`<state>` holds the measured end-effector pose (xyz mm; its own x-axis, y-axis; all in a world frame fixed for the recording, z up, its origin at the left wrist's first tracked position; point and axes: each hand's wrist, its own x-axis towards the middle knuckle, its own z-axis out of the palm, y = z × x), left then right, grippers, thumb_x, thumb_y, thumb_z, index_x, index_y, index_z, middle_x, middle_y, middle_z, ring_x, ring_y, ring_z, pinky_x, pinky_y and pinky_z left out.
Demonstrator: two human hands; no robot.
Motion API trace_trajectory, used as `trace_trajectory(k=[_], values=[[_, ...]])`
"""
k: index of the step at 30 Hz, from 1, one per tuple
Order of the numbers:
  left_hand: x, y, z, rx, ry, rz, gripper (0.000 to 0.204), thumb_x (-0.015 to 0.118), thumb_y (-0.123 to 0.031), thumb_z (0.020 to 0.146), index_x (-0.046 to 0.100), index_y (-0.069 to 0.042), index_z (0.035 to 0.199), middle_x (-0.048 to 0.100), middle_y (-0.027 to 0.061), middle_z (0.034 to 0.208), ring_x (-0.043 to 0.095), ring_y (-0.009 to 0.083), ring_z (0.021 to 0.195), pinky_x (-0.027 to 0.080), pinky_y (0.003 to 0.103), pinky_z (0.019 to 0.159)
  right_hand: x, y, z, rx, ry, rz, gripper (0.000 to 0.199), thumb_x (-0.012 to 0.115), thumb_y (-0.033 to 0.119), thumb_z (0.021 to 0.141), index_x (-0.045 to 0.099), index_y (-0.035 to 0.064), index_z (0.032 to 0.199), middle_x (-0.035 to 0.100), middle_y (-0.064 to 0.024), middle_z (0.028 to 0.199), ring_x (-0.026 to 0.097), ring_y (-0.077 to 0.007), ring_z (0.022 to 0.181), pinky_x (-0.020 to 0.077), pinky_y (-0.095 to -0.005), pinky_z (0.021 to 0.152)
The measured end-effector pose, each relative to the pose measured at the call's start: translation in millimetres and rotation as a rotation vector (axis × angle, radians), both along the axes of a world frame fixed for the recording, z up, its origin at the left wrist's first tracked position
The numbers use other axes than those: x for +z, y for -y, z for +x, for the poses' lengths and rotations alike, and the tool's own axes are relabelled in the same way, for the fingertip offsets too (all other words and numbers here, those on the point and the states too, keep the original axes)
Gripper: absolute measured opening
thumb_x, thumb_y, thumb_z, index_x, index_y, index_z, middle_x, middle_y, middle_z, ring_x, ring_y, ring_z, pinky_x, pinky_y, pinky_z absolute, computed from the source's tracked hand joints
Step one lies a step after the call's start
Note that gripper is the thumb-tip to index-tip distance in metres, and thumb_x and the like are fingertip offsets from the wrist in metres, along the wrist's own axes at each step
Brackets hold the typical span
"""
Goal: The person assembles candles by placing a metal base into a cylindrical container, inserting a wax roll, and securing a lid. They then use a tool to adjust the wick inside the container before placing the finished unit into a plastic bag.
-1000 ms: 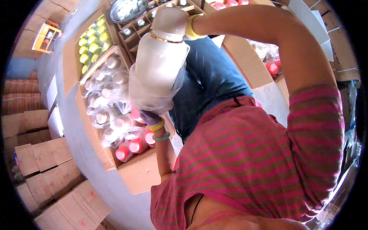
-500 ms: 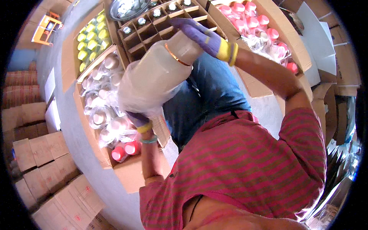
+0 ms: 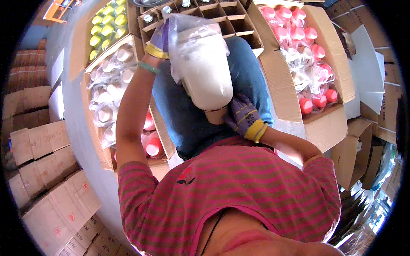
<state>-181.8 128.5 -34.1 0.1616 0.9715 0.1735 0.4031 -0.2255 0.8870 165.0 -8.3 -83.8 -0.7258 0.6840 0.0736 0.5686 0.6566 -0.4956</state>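
Note:
Over my lap a cream vacuum flask point(image 3: 207, 70) lies tilted, its beige cap point(image 3: 216, 116) pointing toward me. A clear plastic bag point(image 3: 181, 47) is bunched loosely around its far end. My left hand point(image 3: 159, 40), in a purple and yellow glove, grips the bag at that far end; its fingertips are partly hidden by the plastic. Against the cap, my gloved right hand point(image 3: 244, 117) curls around its right side, holding the near end. Just beyond the flask stands a carton with dividers point(image 3: 209, 13), which has several dark bottles with silvery tops in its cells.
At left an open carton point(image 3: 100, 145) holds bagged flasks with beige and red caps. Beyond it sit yellow-capped ones point(image 3: 107, 30). Another open carton point(image 3: 282, 96) on the right has red-capped flasks. Stacked closed cartons point(image 3: 64, 213) line the left side.
The flask has swung round, so its cap now points toward me instead of away. My left hand has moved up to the far end, my right hand down to the cap.

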Motion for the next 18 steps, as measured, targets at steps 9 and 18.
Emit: trace_trajectory(k=[9, 18], values=[[-65.7, -45.6, 25.3, -0.324, 0.249, 0.19, 0.036, 0.063, -0.015, 0.09, 0.057, -0.006, 0.125, 0.062, 0.0076, 0.12, 0.059, 0.0184, 0.109, 0.047, 0.032, 0.098, 108.7, -108.1, 32.1, -0.065, -0.547, -0.12, 0.038, 0.062, 0.016, 0.085, 0.057, 0.0004, 0.12, 0.06, -0.0173, 0.115, 0.056, -0.0279, 0.111, 0.0426, -0.0344, 0.097], [-9.7, -6.1, -9.2, -0.037, 0.924, -0.185, 0.037, 0.054, -0.024, 0.094, 0.055, -0.004, 0.125, 0.06, 0.0056, 0.122, 0.058, 0.0189, 0.11, 0.046, 0.034, 0.098, 33.7, -191.2, -58.6, 0.064, -0.53, -0.569, 0.04, 0.056, 0.026, 0.091, 0.057, 0.0015, 0.123, 0.059, -0.0168, 0.125, 0.059, -0.0265, 0.111, 0.0464, -0.0329, 0.095]])
